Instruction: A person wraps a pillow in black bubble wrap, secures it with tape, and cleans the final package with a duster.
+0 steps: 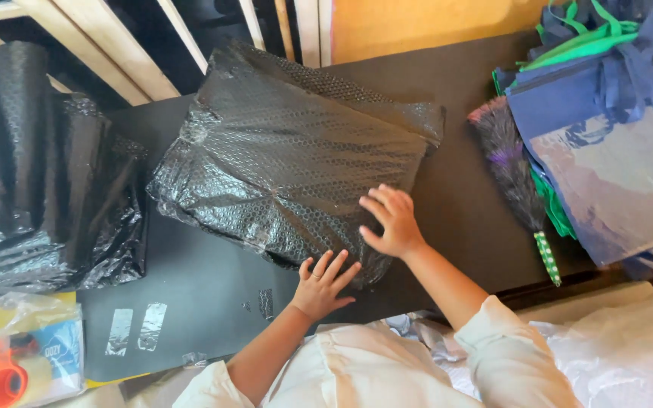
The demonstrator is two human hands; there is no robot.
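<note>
A flat parcel wrapped in black bubble wrap lies on a black table. My left hand presses flat with spread fingers on the parcel's near edge. My right hand rests open on its near right corner, fingers apart. Both hands hold nothing. White sleeves cover my upper arms.
A heap of black bubble wrap sits at the left. Strips of clear tape stick to the table near the front. A plastic bag with an orange tape dispenser lies at bottom left. A feather duster and blue and green fabric bags lie at the right.
</note>
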